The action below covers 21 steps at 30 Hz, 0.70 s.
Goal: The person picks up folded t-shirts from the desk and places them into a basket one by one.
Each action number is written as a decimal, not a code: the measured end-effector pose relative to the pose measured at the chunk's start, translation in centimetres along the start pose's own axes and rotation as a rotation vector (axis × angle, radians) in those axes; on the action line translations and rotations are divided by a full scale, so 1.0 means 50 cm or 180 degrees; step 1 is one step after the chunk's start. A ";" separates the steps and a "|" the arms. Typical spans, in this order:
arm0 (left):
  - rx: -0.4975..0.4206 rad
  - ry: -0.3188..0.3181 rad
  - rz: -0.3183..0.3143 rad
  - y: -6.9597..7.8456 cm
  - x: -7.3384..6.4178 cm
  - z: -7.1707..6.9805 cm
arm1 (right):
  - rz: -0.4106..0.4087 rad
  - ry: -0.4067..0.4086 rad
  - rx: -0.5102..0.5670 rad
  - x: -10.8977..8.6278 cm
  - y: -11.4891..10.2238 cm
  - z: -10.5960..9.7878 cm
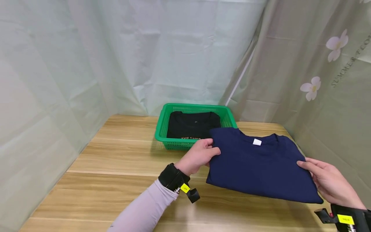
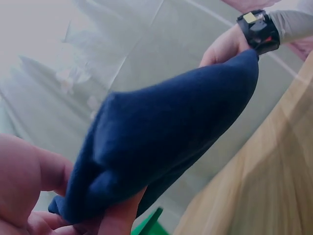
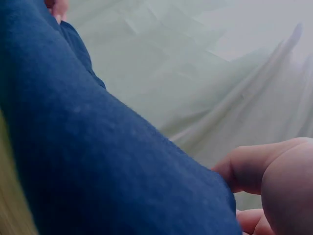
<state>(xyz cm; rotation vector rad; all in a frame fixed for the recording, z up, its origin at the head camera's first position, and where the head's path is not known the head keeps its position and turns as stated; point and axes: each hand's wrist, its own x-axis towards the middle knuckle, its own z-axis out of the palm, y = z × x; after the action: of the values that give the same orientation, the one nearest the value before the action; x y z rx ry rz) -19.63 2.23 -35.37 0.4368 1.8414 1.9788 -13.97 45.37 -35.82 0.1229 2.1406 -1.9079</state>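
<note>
A folded navy blue T-shirt point(image 1: 261, 167) with a white neck label hangs above the table, stretched between both hands. My left hand point(image 1: 200, 154) pinches its left edge, thumb in front and fingers behind. At the opposite edge my right hand point(image 1: 327, 180) grips the cloth the same way. In the left wrist view the folded layers of the T-shirt point(image 2: 166, 127) bulge between the two hands. Behind the left hand, a green plastic basket point(image 1: 162, 129) holds a folded black T-shirt point(image 1: 194, 124) with light lettering; the navy T-shirt overlaps the basket's right front corner in the head view.
The wooden table point(image 1: 116, 180) stretches out below and to the left. A pale curtain point(image 1: 179, 54) hangs behind the basket, and a curtain with printed flowers point(image 1: 342, 106) closes off the right side. Both wrists wear black camera straps.
</note>
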 end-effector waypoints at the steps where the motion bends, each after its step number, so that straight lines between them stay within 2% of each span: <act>1: -0.0004 0.0008 0.0000 0.000 -0.001 -0.007 | -0.0029 -0.0001 -0.0020 0.003 -0.003 0.009; 4: -0.0014 0.0040 0.0003 -0.002 -0.005 -0.027 | -0.0173 -0.0074 0.0096 0.011 -0.008 0.032; 13: 0.0196 0.0410 0.0003 -0.002 -0.019 -0.081 | -0.0278 0.0031 -0.0121 0.044 -0.031 0.103; 21: 0.0199 0.0639 -0.0031 0.005 -0.035 -0.131 | -0.0447 -0.0023 -0.0077 0.071 -0.042 0.163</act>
<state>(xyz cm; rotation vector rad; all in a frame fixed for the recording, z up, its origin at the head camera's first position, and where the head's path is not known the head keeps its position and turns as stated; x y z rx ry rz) -21.31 -4.33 -35.57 0.2543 2.0265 2.0267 -16.72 36.66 -35.49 -0.0405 2.2203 -1.9532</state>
